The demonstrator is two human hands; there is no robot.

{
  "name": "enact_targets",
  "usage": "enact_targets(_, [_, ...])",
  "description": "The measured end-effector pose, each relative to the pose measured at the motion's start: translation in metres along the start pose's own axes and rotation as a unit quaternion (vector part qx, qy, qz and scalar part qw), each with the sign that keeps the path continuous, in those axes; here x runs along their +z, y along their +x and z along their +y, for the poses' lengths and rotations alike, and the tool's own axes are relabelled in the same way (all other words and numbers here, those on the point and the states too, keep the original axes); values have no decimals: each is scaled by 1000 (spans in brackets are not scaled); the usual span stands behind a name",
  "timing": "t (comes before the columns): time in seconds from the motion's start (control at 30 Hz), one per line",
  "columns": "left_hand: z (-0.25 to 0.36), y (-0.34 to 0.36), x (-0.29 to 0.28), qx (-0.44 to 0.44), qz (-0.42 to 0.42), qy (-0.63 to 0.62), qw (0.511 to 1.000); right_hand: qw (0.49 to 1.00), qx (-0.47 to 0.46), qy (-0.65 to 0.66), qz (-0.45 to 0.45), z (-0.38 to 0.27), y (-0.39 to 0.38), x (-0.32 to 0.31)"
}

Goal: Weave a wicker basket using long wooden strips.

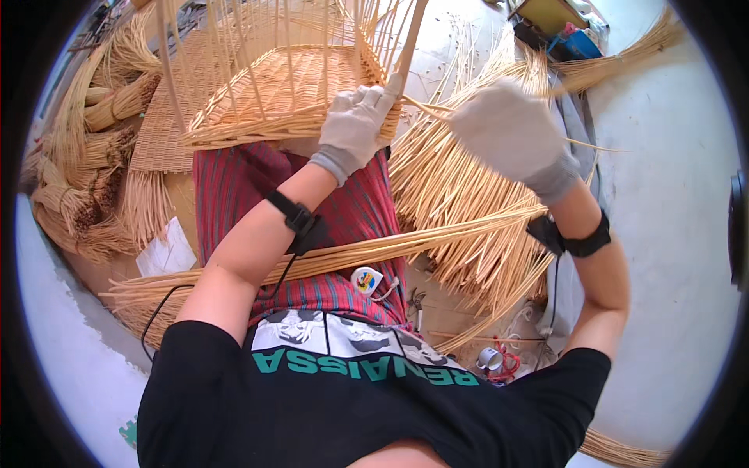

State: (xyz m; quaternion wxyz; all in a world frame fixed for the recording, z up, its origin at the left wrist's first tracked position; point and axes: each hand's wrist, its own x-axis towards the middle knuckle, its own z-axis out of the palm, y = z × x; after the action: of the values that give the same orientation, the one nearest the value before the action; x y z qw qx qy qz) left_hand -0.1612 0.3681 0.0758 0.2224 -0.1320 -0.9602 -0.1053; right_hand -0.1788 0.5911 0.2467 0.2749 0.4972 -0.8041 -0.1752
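Head view: there's your gloved left hand [357,125], gripping the basket [300,82] at its near right corner, upper centre of the frame! Your right hand [511,129], blurred at upper right, clutches a strand [427,106] from that corner. A bundle [374,250] crosses your lap; loose canes [445,183] fan out right of centre.

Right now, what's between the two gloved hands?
In the head view, some thin cane runs between the left hand and right hand, above loose canes.
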Motion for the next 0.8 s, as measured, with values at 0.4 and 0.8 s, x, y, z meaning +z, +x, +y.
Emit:
enact_targets(0.4, [-69,-26,-11,-228,186,-915,276,732,385,562,3,-54,59,164])
enact_targets(0.8, [-71,145,-85,-167,104,-415,888,750,535,385,-47,-77,88,130])
